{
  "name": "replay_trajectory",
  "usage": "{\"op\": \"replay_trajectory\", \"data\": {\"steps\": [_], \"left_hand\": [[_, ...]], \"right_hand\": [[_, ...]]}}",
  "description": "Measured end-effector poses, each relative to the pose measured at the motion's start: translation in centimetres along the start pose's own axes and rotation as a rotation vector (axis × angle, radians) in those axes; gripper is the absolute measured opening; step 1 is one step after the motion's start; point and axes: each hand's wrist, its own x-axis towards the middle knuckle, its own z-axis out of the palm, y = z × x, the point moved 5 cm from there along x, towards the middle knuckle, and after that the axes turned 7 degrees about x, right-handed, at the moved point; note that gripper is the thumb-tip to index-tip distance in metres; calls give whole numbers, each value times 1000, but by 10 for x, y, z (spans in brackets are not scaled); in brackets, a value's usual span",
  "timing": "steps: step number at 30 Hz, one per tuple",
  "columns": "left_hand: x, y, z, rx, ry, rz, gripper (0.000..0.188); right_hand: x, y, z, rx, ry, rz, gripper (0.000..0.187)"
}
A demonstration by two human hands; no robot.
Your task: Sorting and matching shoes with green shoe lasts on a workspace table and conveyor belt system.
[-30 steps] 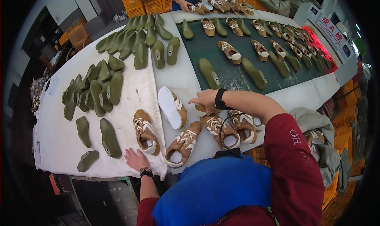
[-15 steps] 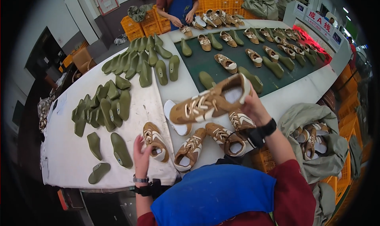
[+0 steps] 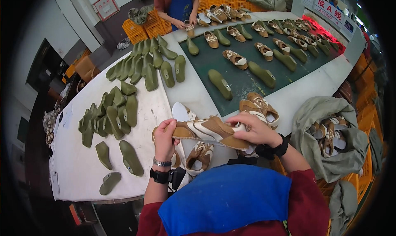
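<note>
Shoe upper [image 3: 210, 130] lowered nearer since earlier frame, left hand [image 3: 165, 133] gripping its left end, right hand [image 3: 254, 130] gripping right end, above white counter [image 3: 78, 170], green lasts [image 3: 119, 108] far left.

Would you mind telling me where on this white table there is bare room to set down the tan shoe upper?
The widest bare patch of the white table lies at its near left corner, bordered by the three loose olive-green shoe lasts. A bare strip runs between the dark green conveyor belt and the grey cloth sack of uppers. Beneath the tan-and-white shoe upper in both hands it is crowded.
</note>
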Motion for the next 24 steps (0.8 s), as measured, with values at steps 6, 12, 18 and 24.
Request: {"op": "replay_trajectory", "data": {"steps": [6, 12, 18, 24], "left_hand": [[-13, 17, 9, 194, -181, -77, 33], [-34, 63, 22, 1629, 307, 692, 19], [-13, 32, 14, 781, -110, 500, 23], [5, -15, -1, 241, -165, -3, 25]], "right_hand": [[-9, 35, 9, 1082, 346, 675, 28], [-11, 42, 24, 1412, 491, 870, 31], [-16, 57, 31, 1554, 358, 906, 32], [-20, 86, 59, 1674, 257, 969, 36]]}}
